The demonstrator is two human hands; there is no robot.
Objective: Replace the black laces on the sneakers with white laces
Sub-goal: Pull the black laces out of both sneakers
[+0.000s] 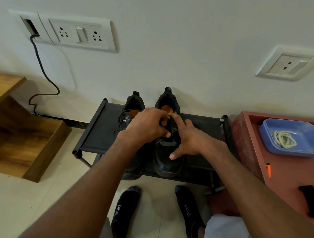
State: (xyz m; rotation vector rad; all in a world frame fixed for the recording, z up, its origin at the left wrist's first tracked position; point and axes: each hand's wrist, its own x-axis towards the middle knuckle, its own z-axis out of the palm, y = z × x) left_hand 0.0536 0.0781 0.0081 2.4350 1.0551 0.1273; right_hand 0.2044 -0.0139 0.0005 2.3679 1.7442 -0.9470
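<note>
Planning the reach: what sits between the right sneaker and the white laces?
Head view: bare rack fabric, its end post, then the red table's rim and blue tray wall around the white laces.

A: Shoes?
B: Two black sneakers (166, 160) side by side on a black rack (98, 132), heels to the wall. Both hands over the right one's lace area.
A: Grip?
B: Left hand (145, 126) curled, pinching black lace (173, 126); right hand (187, 141) spread on the upper, index up.
A: White laces?
B: White laces (283, 139) coiled in a blue tray (299, 147) on the red counter (283, 176), right.
</note>
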